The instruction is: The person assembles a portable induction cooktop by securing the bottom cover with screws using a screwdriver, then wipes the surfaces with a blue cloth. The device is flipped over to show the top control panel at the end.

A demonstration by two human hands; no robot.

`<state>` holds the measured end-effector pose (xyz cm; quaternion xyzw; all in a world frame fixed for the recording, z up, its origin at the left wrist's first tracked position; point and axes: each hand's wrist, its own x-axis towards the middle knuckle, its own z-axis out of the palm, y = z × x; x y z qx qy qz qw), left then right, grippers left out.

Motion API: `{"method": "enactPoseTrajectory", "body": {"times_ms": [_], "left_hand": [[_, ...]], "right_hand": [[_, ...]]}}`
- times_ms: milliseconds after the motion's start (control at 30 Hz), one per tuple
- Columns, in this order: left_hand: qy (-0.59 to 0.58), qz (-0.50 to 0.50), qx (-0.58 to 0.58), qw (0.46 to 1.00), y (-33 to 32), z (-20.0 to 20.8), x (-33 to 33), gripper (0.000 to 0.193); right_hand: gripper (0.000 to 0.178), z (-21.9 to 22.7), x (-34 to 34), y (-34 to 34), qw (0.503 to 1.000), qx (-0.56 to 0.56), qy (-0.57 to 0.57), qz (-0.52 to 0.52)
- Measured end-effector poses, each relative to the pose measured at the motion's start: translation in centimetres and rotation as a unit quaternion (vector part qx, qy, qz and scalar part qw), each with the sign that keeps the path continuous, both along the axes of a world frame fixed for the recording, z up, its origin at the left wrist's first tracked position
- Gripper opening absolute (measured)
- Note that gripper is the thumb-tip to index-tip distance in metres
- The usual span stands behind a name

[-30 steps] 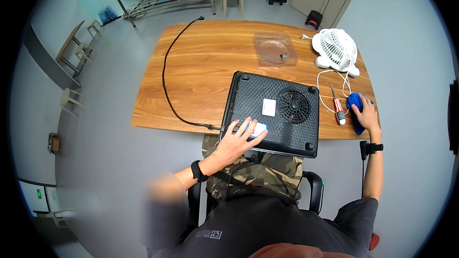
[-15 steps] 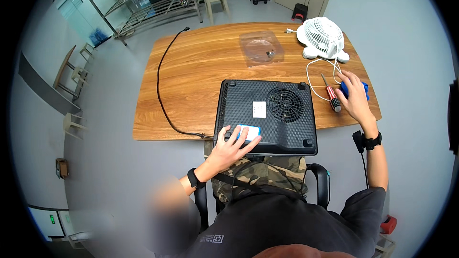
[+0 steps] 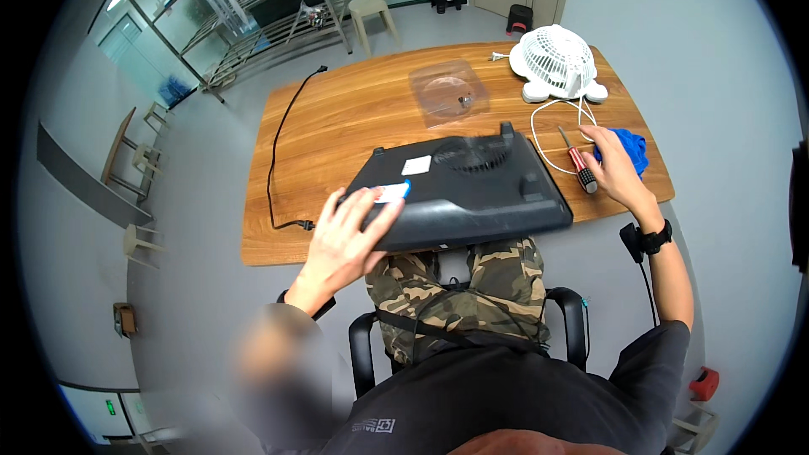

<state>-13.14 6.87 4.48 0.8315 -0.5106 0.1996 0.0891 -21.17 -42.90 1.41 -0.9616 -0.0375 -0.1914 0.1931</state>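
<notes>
A black flat appliance that looks like an induction cooker (image 3: 489,194) lies underside up, tilted with its near edge raised. Its round fan grille, rubber feet and a white label (image 3: 416,165) face upward. My left hand (image 3: 341,240) grips its near left corner, fingers spread over the underside and partly covering a blue-edged white label (image 3: 393,193). Beside the screwdriver, my right hand (image 3: 622,170) is open, its thumb close to the red-and-black handle of the screwdriver (image 3: 580,164). A crumpled blue cloth (image 3: 634,150) sits partly behind that hand; whether they touch is unclear.
On the wooden table (image 3: 337,135) a black power cord (image 3: 271,160) runs along the left. A clear plastic tray (image 3: 438,88) with small metal parts lies at the back. A white fan-like appliance (image 3: 556,59) with a white cord stands back right. Chair armrests flank my legs.
The cooker has tipped, its near edge rising, and turned slightly. My left hand has moved left with its corner. The cord's near end now lies farther left. My right hand stays near the screwdriver.
</notes>
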Motion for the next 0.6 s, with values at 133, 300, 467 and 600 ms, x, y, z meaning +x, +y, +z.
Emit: {"method": "enactPoseTrajectory", "body": {"times_ms": [133, 300, 467, 600], "left_hand": [[0.004, 0.04, -0.111, 0.993, 1.2, 1.6, 1.9, 0.083], [0.068, 0.103, -0.207, 0.97, 3.2, 1.0, 3.0, 0.078], [0.106, 0.113, -0.27, 0.95, 4.5, 0.0, 3.7, 0.077], [0.104, 0.122, -0.311, 0.937, 5.9, -1.1, 3.7, 0.074]], "right_hand": [[0.056, -1.7, 1.5, 1.8, 0.998, 0.012, 0.064, 0.024], [0.074, -1.5, 6.8, 9.4, 0.977, 0.109, 0.123, 0.134], [0.094, -2.2, 15.0, 15.6, 0.938, 0.259, 0.112, 0.202], [0.101, -1.3, 18.2, 18.7, 0.879, 0.349, 0.158, 0.283]]}}
